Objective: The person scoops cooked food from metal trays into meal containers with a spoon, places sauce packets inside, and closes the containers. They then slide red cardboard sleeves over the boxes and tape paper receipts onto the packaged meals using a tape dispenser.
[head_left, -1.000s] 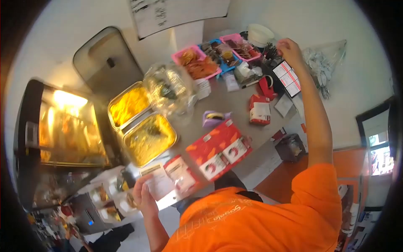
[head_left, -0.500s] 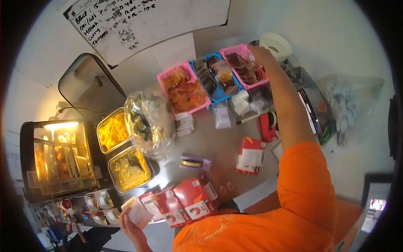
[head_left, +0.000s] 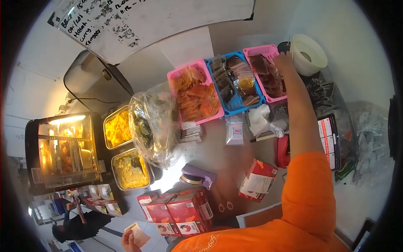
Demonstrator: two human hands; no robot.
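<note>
My left hand (head_left: 129,242) is closed on a small printed paper slip (head_left: 137,234) at the bottom, left of the stacked red boxes (head_left: 180,212). My right hand (head_left: 284,61) is at the top right, over the edge of the right pink basket (head_left: 269,52) of dark sachets, beside a white round tub (head_left: 308,54). What its fingers do is too unclear to make out. A blue basket (head_left: 238,110) of sachets and another pink basket (head_left: 196,120) of orange packets stand to the left.
Two metal trays of yellow food (head_left: 131,174), a clear plastic bag (head_left: 157,126) and a lit glass cabinet (head_left: 65,151) are on the left. Nearer are a purple tape dispenser (head_left: 197,176), scissors (head_left: 225,206) and a red box with a label (head_left: 258,180). Another person (head_left: 79,224) is at lower left.
The view has shifted. My left hand, with the paper slip, is lower and farther from the red boxes. My right hand still reaches to the right pink basket's edge.
</note>
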